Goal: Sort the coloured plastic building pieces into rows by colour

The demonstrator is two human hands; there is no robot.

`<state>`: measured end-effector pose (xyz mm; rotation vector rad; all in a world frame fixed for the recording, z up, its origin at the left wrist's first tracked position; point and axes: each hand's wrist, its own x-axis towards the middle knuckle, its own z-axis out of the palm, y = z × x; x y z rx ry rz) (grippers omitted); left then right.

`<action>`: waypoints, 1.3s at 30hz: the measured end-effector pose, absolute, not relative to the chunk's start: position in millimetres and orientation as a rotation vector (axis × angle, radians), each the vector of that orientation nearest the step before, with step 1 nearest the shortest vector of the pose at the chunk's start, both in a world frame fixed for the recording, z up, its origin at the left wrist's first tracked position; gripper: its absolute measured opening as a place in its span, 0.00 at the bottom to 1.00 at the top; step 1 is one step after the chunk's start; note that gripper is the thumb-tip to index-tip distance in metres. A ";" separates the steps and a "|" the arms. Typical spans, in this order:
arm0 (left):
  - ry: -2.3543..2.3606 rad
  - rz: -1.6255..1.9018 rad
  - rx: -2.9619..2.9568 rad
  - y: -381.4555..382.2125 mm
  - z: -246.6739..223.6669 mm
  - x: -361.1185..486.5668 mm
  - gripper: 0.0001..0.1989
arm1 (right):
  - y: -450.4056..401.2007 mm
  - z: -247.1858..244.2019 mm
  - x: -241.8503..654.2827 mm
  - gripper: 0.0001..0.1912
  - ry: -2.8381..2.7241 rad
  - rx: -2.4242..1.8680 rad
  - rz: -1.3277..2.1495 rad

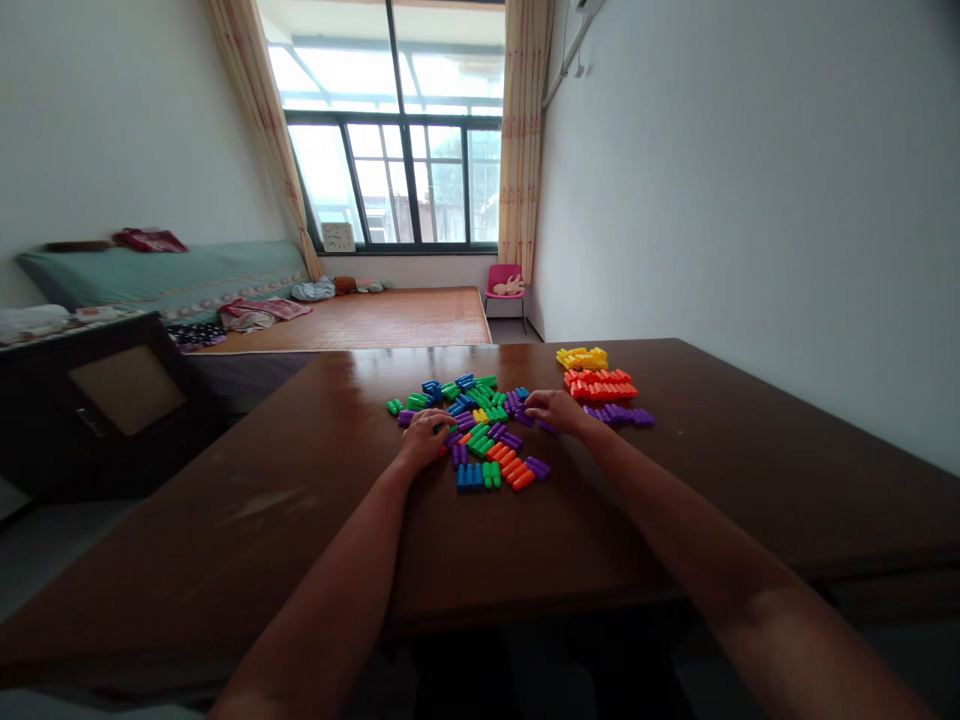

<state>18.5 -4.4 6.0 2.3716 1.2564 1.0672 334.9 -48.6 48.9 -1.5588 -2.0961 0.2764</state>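
A mixed heap of small, rod-like plastic pieces point(480, 443) in green, purple, blue, orange and yellow lies on the dark wooden table. At the heap's left side, my left hand point(427, 434) bends its fingers down over some pieces, with a bit of green showing by the fingertips. What it pinches is hidden. My right hand point(553, 408) reaches to the heap's right edge, its fingers closed at a purple plastic piece point(519, 408). Near the front of the heap lie blue pieces point(469, 477) and orange pieces point(510, 465) side by side.
Beyond my right hand are separate groups: yellow pieces point(582, 358), orange-red pieces point(600, 384) and a purple row point(619, 415). The wooden table point(300, 560) reaches toward a bed point(405, 315). A dark cabinet point(97, 400) stands left; a pink chair point(505, 282) is near the window.
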 end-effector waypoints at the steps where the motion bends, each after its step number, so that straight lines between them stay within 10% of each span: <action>1: 1.256 1.065 2.369 -4.3 6.3 18.5 0.11 | -53.8 48.4 337.8 0.08 -2.042 -1.564 0.326; 17: 1.154 1.068 2.426 3.9 4.4 11.4 0.13 | -101.1 16.9 500.6 0.25 -0.690 -1.505 0.111; 25: 1.131 1.062 2.442 4.9 6.3 10.4 0.14 | -96.0 0.9 510.1 0.06 -0.992 -1.971 -0.033; 39: 1.112 1.057 2.435 9.2 2.1 9.2 0.13 | -96.9 3.3 504.2 0.06 -0.816 -1.874 0.301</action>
